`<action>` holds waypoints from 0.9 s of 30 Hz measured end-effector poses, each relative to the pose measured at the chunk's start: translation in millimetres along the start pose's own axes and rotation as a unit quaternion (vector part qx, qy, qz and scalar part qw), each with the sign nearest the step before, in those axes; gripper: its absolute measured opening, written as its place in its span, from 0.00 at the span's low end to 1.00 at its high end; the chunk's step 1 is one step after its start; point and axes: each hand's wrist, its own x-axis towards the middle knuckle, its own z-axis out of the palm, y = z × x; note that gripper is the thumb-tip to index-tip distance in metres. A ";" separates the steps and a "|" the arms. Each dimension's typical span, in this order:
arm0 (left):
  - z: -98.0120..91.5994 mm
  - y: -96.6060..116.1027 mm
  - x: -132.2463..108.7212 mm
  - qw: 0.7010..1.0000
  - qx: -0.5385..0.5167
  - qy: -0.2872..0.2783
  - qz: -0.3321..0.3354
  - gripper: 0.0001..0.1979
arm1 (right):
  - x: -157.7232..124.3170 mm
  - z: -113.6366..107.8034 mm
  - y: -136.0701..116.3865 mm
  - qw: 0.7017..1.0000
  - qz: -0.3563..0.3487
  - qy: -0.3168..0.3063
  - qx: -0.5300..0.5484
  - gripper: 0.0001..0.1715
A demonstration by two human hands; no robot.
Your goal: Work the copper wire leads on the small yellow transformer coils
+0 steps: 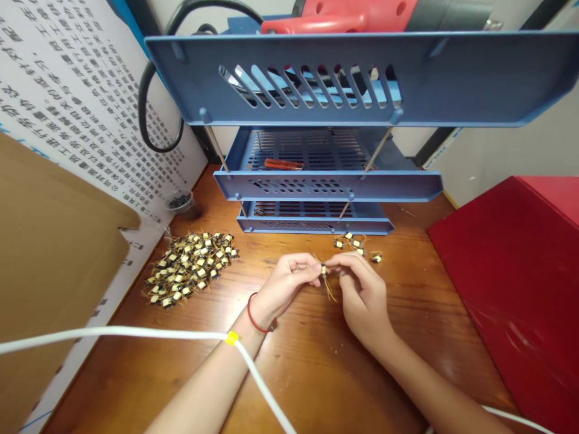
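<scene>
A small transformer (324, 270) with a pale yellow wrapped body, dark ends and thin copper-coloured wires is pinched between the thumb and fingers of my left hand (294, 275). Its wires hang down and also stick up at the top. My right hand (364, 289) is at its right side, fingers bent and drawn together by the part; what they pinch is too small to make out. To the left lies a large pile of similar transformers (192, 268). Several more form a small group (356, 243) behind my right hand.
A blue three-tier tray rack (328, 178) stands at the back, with a red-handled tool (284, 164) inside and a red power tool (344, 17) on top. A plastic cup (184, 206) holds dark pieces. A red box (506, 289) stands right; a white cable (136, 331) crosses my left forearm.
</scene>
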 end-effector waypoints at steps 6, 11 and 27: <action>-0.4 -0.8 0.5 0.999 -0.035 0.009 0.013 0.10 | -2.1 -0.8 -0.8 1.000 -0.015 0.001 -0.012 0.21; -0.9 -1.4 0.1 0.999 -0.030 0.005 0.013 0.11 | -3.1 -0.7 -0.5 0.999 -0.021 0.021 -0.017 0.20; 1.0 1.3 0.2 1.000 -0.023 0.017 0.003 0.13 | -3.8 -2.0 -2.9 0.998 -0.045 0.006 -0.043 0.23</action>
